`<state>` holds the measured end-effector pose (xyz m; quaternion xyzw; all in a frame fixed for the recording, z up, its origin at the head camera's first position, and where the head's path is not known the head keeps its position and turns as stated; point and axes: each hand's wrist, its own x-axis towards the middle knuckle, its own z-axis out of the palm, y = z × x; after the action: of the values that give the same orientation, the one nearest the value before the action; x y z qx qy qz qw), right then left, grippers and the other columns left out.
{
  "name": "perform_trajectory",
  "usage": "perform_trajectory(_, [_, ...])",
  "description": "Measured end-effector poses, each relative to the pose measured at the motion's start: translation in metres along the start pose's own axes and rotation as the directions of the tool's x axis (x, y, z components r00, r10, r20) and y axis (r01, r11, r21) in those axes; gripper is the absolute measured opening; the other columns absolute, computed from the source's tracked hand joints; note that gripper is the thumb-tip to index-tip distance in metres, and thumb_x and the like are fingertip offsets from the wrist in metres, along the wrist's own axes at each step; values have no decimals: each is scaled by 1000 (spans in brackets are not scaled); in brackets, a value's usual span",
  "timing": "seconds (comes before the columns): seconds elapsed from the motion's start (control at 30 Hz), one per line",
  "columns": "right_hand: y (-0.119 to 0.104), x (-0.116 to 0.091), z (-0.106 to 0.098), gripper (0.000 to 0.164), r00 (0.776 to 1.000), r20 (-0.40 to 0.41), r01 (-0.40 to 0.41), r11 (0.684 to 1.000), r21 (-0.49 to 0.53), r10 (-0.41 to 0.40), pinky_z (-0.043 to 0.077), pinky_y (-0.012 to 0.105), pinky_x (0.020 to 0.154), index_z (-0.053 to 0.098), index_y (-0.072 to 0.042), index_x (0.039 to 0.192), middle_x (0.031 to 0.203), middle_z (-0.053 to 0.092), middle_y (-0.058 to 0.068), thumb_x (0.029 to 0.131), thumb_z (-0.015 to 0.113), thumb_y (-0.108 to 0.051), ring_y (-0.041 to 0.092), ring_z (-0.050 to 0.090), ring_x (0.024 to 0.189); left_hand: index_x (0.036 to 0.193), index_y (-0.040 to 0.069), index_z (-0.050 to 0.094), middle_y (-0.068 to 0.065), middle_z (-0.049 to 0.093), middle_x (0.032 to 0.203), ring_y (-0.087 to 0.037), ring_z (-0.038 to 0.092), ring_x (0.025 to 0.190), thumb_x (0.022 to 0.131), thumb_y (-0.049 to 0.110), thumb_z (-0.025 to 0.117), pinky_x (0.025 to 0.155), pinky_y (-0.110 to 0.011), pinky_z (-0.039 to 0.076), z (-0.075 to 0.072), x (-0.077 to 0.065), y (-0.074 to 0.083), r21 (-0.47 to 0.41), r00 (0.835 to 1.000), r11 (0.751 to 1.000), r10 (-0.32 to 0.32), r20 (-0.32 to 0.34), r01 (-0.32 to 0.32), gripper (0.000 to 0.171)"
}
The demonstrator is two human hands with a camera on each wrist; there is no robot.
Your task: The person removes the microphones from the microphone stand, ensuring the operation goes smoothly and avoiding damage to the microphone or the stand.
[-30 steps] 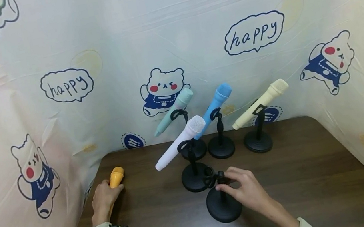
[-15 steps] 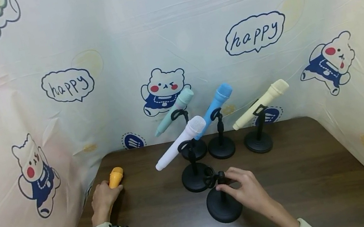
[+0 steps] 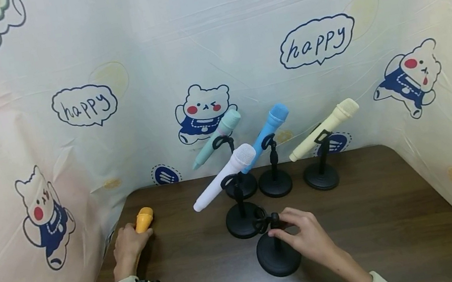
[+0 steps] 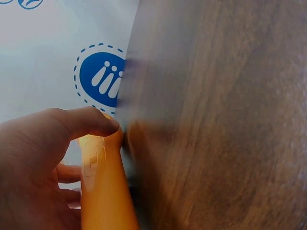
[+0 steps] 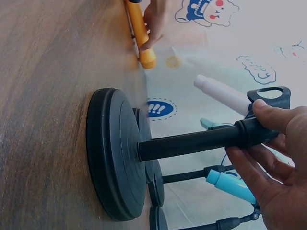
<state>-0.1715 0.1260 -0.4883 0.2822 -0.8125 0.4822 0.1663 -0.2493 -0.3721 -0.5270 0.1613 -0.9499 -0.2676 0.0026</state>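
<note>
At the left side of the table my left hand [image 3: 128, 251] grips an orange microphone [image 3: 144, 220], its head pointing away from me. In the left wrist view the thumb lies across the orange microphone [image 4: 105, 187] near its head, with fingers on the far side. My right hand [image 3: 308, 235] holds a black microphone stand [image 3: 279, 255] by the upper part of its post, front and centre. Nothing sits in this stand's clip. The right wrist view shows thumb and fingers around the post just below the clip, and the round base [image 5: 115, 153] on the table.
Behind stand several black stands bearing microphones: a white one [image 3: 223, 176], a mint one [image 3: 216, 137], a blue one [image 3: 269, 128] and a cream one [image 3: 324, 129]. The white one's stand is right behind the held stand. A printed cloth [image 3: 136, 41] hangs around the brown table [image 3: 383, 234].
</note>
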Motion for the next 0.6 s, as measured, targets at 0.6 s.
perform_trajectory(0.6, [1, -1, 0, 17, 1000, 7, -24, 1000, -4, 24, 66, 33, 77, 79, -20, 103, 94, 70, -12, 88, 88, -18, 5, 75, 89, 143, -8, 56, -34, 53, 139, -51, 54, 122, 100, 36, 67, 98, -66, 48, -21, -17, 66, -25, 959, 984, 164, -232, -175, 63])
